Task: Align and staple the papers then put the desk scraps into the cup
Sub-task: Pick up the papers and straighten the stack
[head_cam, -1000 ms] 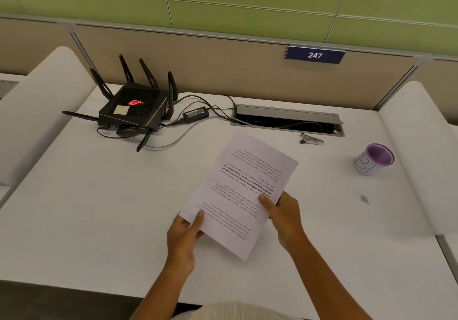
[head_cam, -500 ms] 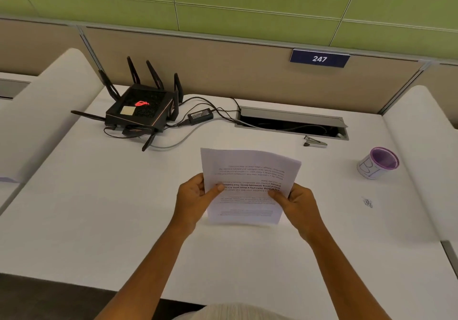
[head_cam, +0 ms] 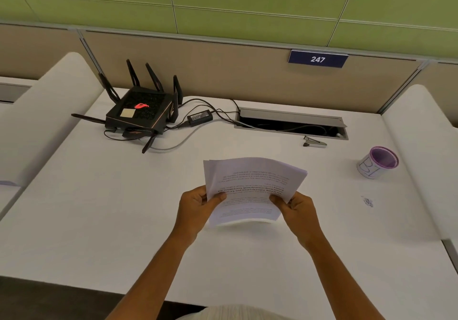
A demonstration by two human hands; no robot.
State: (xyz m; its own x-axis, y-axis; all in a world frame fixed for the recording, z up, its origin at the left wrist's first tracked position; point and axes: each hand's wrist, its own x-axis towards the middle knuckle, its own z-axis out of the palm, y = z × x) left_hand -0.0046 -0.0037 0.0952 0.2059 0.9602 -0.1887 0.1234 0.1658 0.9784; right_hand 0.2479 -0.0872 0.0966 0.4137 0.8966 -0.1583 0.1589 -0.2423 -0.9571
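Note:
A stack of printed white papers (head_cam: 250,183) is held upright over the middle of the white desk (head_cam: 99,220), its lower edge close to the desk. My left hand (head_cam: 198,207) grips its left side and my right hand (head_cam: 296,208) grips its right side. The top corners fan out slightly. A small grey stapler (head_cam: 314,142) lies behind the papers, by the cable slot. A white cup with a purple rim (head_cam: 378,162) stands at the right. A small crumpled scrap (head_cam: 367,202) lies on the desk in front of the cup.
A black router with several antennas (head_cam: 141,115), its power brick (head_cam: 199,116) and cables sit at the back left. An open cable slot (head_cam: 291,123) runs along the back. White curved dividers (head_cam: 42,111) flank the desk on both sides.
The papers went from lying tilted on the desk to standing upright between both hands. My left hand moved from the bottom corner to the left side.

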